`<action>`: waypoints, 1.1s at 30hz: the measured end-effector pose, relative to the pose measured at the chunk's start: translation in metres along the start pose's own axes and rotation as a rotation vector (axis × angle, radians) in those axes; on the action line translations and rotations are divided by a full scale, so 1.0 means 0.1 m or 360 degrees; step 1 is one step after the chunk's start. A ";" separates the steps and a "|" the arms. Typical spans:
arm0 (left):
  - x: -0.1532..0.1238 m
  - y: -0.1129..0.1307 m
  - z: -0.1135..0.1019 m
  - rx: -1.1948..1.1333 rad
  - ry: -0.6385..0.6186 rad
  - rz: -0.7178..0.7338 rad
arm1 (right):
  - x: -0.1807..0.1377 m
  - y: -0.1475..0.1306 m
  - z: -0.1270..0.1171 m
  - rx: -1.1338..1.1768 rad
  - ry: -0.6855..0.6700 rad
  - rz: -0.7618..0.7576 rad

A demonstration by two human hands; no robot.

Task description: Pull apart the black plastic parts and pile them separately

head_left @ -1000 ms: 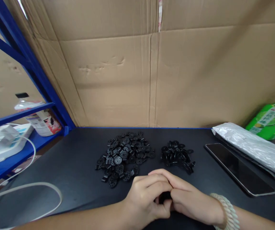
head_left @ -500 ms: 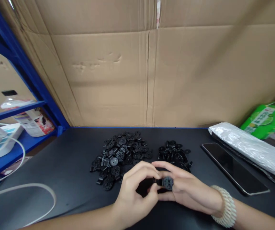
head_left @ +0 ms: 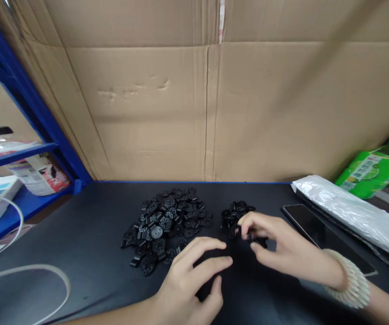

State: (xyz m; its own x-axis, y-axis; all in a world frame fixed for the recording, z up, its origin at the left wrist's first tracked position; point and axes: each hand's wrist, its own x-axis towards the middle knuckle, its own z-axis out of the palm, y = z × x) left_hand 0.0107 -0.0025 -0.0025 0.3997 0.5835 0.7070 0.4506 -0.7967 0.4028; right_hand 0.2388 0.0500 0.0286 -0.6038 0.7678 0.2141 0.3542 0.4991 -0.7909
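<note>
My left hand (head_left: 194, 282) hovers over the near middle of the black table, fingers spread and curved, with nothing between them. To its right, my right hand (head_left: 275, 241) is at the near side of the smaller pile of black plastic parts (head_left: 233, 215). Its thumb and fingers are bent round a small black plastic part (head_left: 257, 239), partly hidden by the fingers. Left of that lies a larger heap of black perforated disc-shaped parts with clip-like tabs (head_left: 167, 221), just beyond my left hand.
A phone (head_left: 311, 225) and a silvery-white plastic package (head_left: 346, 203) lie to the right, near a green-labelled bottle (head_left: 367, 169). Cardboard (head_left: 153, 113) walls the back. A blue rack (head_left: 50, 155) on the left holds a bottle (head_left: 41, 174); a white cable (head_left: 57, 271) loops over the table.
My hands have parted. The right one moved right and away from me to the smaller pile; the left stayed near its place and opened. The disc part between them no longer shows.
</note>
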 end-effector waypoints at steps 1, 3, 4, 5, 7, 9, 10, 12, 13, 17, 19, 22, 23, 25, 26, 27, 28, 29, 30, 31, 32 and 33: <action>-0.01 0.01 0.00 0.0040 -0.0024 0.0067 | 0.00 0.04 -0.07 -0.0293 0.0095 -0.0072; -0.04 0.03 0.02 0.0119 -0.0086 0.0225 | 0.02 0.13 -0.18 -0.0713 0.0231 -0.0161; -0.05 0.04 0.04 0.0160 -0.0119 0.0316 | 0.03 0.17 -0.23 -0.0818 0.0251 -0.0180; -0.07 0.05 0.06 0.0207 -0.0150 0.0405 | 0.03 0.22 -0.26 -0.0867 0.0241 -0.0192; -0.11 0.07 0.09 0.0323 -0.0199 0.0533 | 0.04 0.28 -0.29 -0.0856 0.0174 -0.0202; -0.12 0.08 0.09 0.0498 -0.0247 0.0609 | 0.04 0.30 -0.28 -0.0812 0.0116 -0.0206; -0.12 0.08 0.07 0.0627 -0.0306 0.0613 | 0.03 0.29 -0.27 -0.0801 0.0107 -0.0207; -0.07 0.07 0.00 0.0991 -0.0521 0.0494 | 0.02 0.27 -0.25 -0.0801 0.0123 -0.0218; -0.03 0.06 -0.05 0.1197 -0.0647 0.0376 | 0.02 0.25 -0.23 -0.0804 0.0136 -0.0232; 0.13 0.01 -0.20 0.1649 -0.0867 -0.0022 | 0.01 0.16 -0.18 -0.0788 0.0161 -0.0343; 0.15 0.01 -0.20 0.1605 -0.0870 0.0001 | 0.00 0.11 -0.15 -0.0781 0.0179 -0.0394; 0.10 0.01 -0.13 0.1472 -0.0884 0.0147 | 0.00 0.07 -0.13 -0.0763 0.0215 -0.0440; 0.08 0.02 -0.10 0.1426 -0.0879 0.0192 | 0.00 0.06 -0.12 -0.0755 0.0226 -0.0452; 0.03 0.01 -0.07 0.1305 -0.0874 0.0270 | 0.00 0.06 -0.12 -0.0735 0.0247 -0.0471; 0.01 0.01 -0.06 0.1227 -0.0870 0.0301 | 0.00 0.06 -0.12 -0.0722 0.0258 -0.0479; 0.00 0.01 -0.05 0.1143 -0.0873 0.0328 | 0.00 0.07 -0.12 -0.0707 0.0269 -0.0487; -0.01 0.01 -0.05 0.1059 -0.0881 0.0349 | 0.00 0.07 -0.13 -0.0689 0.0282 -0.0493; -0.01 0.02 -0.06 0.0975 -0.0888 0.0366 | 0.00 0.06 -0.13 -0.0670 0.0294 -0.0498; -0.01 0.02 -0.06 0.0896 -0.0883 0.0382 | 0.00 0.06 -0.13 -0.0648 0.0311 -0.0505; -0.01 0.03 -0.06 0.0826 -0.0866 0.0391 | -0.01 0.05 -0.13 -0.0623 0.0334 -0.0512; -0.01 0.03 -0.06 0.0768 -0.0839 0.0389 | -0.01 0.03 -0.12 -0.0594 0.0356 -0.0516; -0.01 0.04 -0.04 0.0722 -0.0802 0.0371 | -0.02 0.01 -0.12 -0.0558 0.0375 -0.0516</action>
State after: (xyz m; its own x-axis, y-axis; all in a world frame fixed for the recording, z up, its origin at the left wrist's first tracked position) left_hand 0.0085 -0.0069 0.0007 0.7968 0.4950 0.3464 0.5522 -0.8293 -0.0852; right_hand 0.2485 0.0534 0.0344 -0.5593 0.6011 0.5708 0.4180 0.7992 -0.4320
